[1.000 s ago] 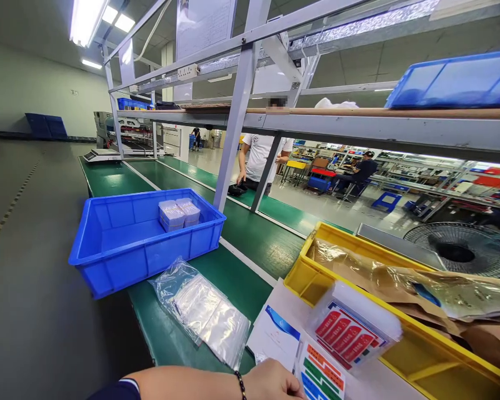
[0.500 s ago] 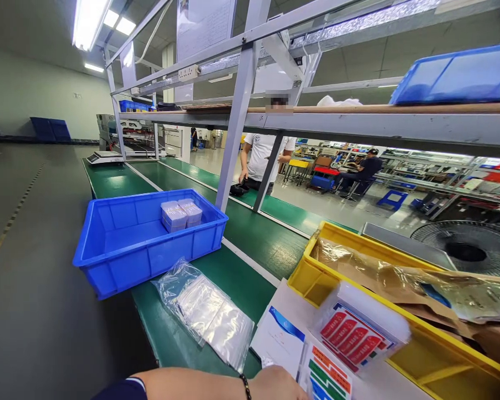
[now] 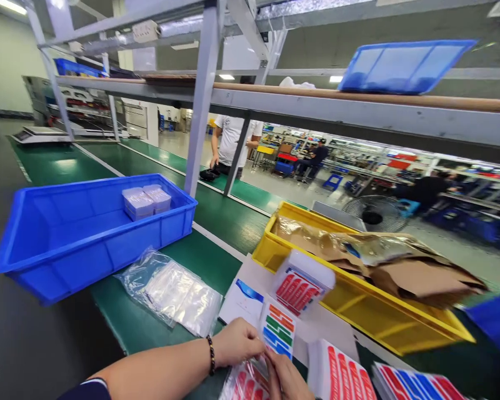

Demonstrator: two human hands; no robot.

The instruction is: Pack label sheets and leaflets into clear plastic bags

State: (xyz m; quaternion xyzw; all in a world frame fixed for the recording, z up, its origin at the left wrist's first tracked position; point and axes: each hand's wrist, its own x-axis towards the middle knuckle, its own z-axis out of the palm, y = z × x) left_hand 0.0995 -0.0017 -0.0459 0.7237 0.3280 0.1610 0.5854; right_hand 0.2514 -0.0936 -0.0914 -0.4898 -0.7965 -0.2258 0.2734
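My left hand (image 3: 238, 341), with a dark beaded bracelet at its wrist, pinches at the top edge of a clear plastic bag (image 3: 245, 384) with red-printed cards in it. Against its fingertips my right hand (image 3: 286, 378) is closed on the same edge; the exact grip is partly hidden. Just beyond lie a sticker sheet (image 3: 278, 329) in orange, green and blue and a white leaflet (image 3: 242, 301) with a blue corner. A stack of red-printed cards (image 3: 302, 286) stands behind them. To the left is a pile of clear bags (image 3: 179, 294).
A blue bin (image 3: 104, 244) holding two stacks of small packs stands at the left. Brown paper and clear film fill a yellow bin (image 3: 366, 305) at the right. More printed stacks (image 3: 339, 375) lie near right. A shelf (image 3: 316, 103) crosses above; a person (image 3: 231, 141) stands beyond the bench.
My view has turned right and down. The left hand has risen into fuller view, and the right hand and the bag with red-printed cards have come into sight.
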